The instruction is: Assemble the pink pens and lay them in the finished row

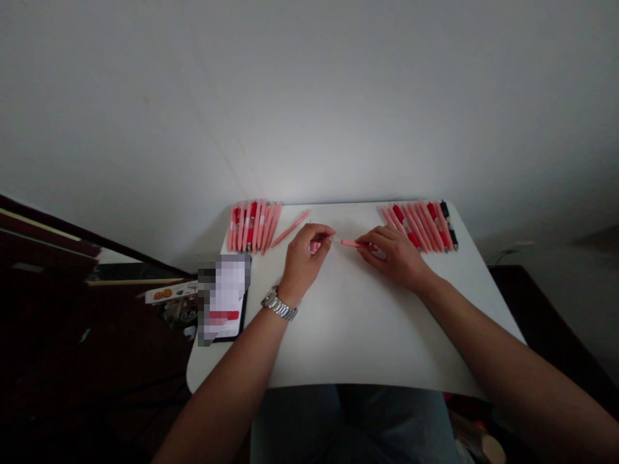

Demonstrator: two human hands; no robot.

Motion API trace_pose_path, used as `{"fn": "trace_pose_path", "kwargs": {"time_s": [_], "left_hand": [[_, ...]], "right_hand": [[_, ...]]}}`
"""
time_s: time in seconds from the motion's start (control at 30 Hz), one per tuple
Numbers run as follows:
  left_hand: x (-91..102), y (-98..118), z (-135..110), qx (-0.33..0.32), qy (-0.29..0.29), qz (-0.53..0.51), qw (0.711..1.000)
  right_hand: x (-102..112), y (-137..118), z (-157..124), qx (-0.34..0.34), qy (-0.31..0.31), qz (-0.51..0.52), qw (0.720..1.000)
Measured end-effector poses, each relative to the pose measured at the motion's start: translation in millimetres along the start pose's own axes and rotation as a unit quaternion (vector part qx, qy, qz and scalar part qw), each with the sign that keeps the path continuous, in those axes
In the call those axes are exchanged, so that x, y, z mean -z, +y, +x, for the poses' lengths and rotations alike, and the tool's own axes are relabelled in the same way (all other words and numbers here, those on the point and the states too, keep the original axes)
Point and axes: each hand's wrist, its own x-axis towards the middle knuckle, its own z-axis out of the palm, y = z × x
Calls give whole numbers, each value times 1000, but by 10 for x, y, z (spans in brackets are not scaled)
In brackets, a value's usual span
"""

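Note:
Above the middle of the white table, my two hands are close together with the fingers of each closed. My left hand (pixel 309 248), wearing a metal watch (pixel 279 303) at the wrist, pinches a pen part with pink showing inside the curled fingers. A thin clear piece (pixel 336 239) sticks out from its fingertips. My right hand (pixel 387 251) pinches a pink pen (pixel 350 243) whose end points at the clear piece. Whether the two parts touch is too small to tell. A single pink pen (pixel 291 229) lies slanted beyond my left hand.
Several pink and red pens (pixel 264 225) lie in a row at the table's back left. At the back right is another row of pens (pixel 420 225), with a black pen (pixel 449 225) at its end. A phone (pixel 229 299) lies by the left edge. A wall (pixel 309 103) stands behind.

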Motion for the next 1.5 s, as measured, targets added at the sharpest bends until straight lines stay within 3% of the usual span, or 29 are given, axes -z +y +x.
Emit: {"fn": "trace_pose_path", "kwargs": {"time_s": [1.5], "left_hand": [[-11, 57, -11, -21, -37, -25, 999]], "right_hand": [[15, -79, 22, 6, 2, 8, 1000]]}}
